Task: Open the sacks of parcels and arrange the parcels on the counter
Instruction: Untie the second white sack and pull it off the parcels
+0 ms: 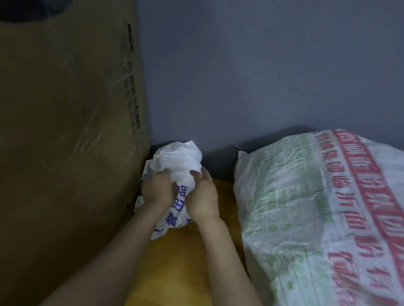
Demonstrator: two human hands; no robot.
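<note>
Sack (178,158) — left hand (158,189) and right hand (202,197) grip it, fingers (195,175) curled — on yellow surface (174,271) by blue-grey wall (251,60).

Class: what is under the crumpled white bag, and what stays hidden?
A yellow wooden surface shows beneath the bag. The left hand and right hand grip it. Its contents are hidden.

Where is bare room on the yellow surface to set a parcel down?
The bare yellow surface lies between the cardboard box and the big printed sack, under the forearms. The back corner is crowded: left hand and right hand grip the crumpled white bag.
</note>
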